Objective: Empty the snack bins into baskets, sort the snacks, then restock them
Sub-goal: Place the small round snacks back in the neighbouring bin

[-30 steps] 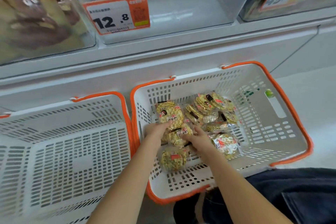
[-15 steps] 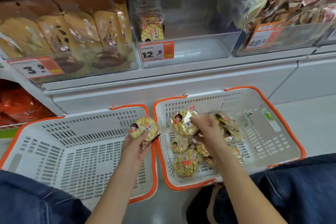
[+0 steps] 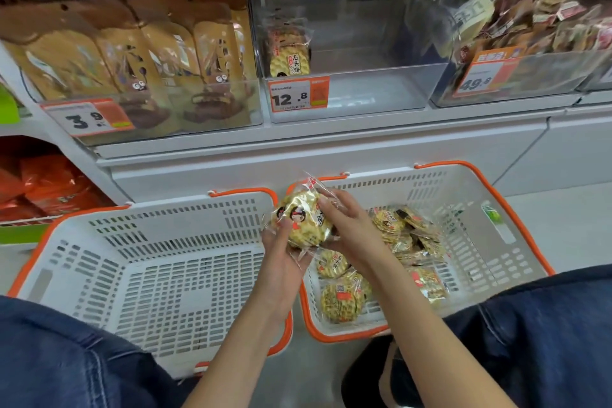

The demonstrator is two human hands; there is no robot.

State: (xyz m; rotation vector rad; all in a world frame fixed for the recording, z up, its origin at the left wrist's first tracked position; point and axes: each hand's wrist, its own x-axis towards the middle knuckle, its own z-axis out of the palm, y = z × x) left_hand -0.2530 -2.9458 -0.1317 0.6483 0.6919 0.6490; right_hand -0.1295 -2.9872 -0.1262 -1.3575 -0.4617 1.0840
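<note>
**Sorting under way, restock barely begun**

Up top, a shelf [image 3: 298, 139] lined with clear bins. Middle bin [image 3: 351, 89], tagged 12.8, all but cleared out: just a small stack of round biscuit packs [image 3: 288, 55] left upright against its left wall. Left-hand bin packed with tall brown pouches [image 3: 132, 53], right-hand bin heaped with mixed wrapped snacks [image 3: 543, 16].

Down on the floor, two white baskets with orange rims, side by side and touching. Left basket [image 3: 139, 275] holding nothing visible. Right basket [image 3: 480, 242] carrying a loose pile of biscuit packs [image 3: 397, 242], some face up, some flipped to the printed back.

Between the two baskets, above their shared edge, both hands on one small bundle of biscuit packs [image 3: 303, 217]. Left hand [image 3: 284, 258] cupped underneath, grip curled round the bundle's lower left, thumb on the front wrapper. Right hand [image 3: 351, 228] closing from the right side, fingers pressed onto the wrapper's edge. Exact number of packs in the bundle hard to tell.

Progress, judged from the layout: emptying of the middle bin looks essentially done, sorting in its early stage with most packs unsorted in the right basket, and restocking yet to come for nearly everything.
</note>
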